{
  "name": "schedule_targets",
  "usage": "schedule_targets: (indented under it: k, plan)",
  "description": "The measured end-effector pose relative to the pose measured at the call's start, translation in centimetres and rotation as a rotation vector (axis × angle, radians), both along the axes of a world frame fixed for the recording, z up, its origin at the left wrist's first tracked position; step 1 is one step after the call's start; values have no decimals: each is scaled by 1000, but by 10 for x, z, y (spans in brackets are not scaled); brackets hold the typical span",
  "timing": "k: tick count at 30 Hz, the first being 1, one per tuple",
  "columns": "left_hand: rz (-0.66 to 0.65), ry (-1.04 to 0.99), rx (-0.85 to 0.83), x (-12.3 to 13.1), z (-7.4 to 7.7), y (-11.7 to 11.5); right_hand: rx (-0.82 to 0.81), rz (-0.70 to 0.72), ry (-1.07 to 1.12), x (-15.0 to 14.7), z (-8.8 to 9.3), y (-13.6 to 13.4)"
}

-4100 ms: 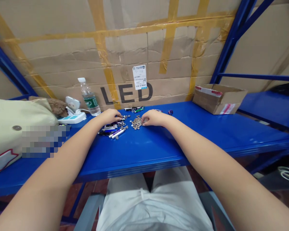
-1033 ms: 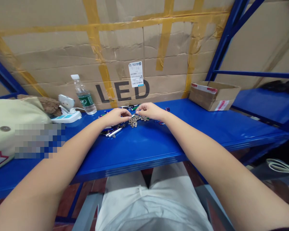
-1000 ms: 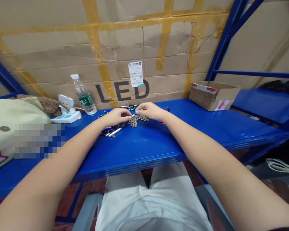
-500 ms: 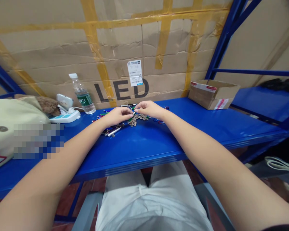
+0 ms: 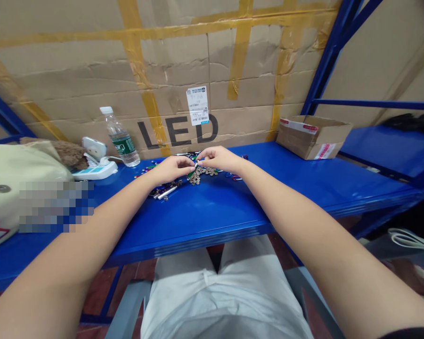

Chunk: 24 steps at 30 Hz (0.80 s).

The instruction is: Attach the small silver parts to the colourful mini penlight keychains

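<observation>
Over the blue shelf, my left hand (image 5: 170, 170) and my right hand (image 5: 219, 159) meet with their fingertips close together. Both pinch a small silver-and-green piece (image 5: 196, 165); its exact kind is too small to make out. Just beneath the fingers lies a spread of small brownish-silver round metal pieces (image 5: 195, 179). Beside and partly under my left hand is a heap of slim coloured and silver sticks (image 5: 167, 192), partly hidden by the hand. To the right of my right wrist are a few red and blue loop-shaped pieces (image 5: 236, 178).
A water bottle (image 5: 123, 141) stands at the back left near a white power strip (image 5: 101, 170) with a device plugged in. A pale bag (image 5: 24, 165) lies at the left. An open cardboard box (image 5: 300, 141) sits back right. Large taped cardboard (image 5: 261, 117) walls the rear.
The view has shifted very slightly. Both hands stay in nearly the same place, fingertips still together on the small piece.
</observation>
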<state>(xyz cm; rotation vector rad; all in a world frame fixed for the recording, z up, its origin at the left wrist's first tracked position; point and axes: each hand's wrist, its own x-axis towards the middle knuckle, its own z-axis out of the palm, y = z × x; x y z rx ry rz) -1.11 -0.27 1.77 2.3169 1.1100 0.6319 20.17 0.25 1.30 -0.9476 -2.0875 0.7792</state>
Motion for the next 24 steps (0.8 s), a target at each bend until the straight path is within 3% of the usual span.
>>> schedule_targets:
  k: [18, 24]
  plan:
    - [13, 15, 7, 0, 1, -2, 35, 18, -35, 3, 3, 0]
    - [29, 21, 15, 0, 2, -3, 106, 64, -150, 6, 4, -1]
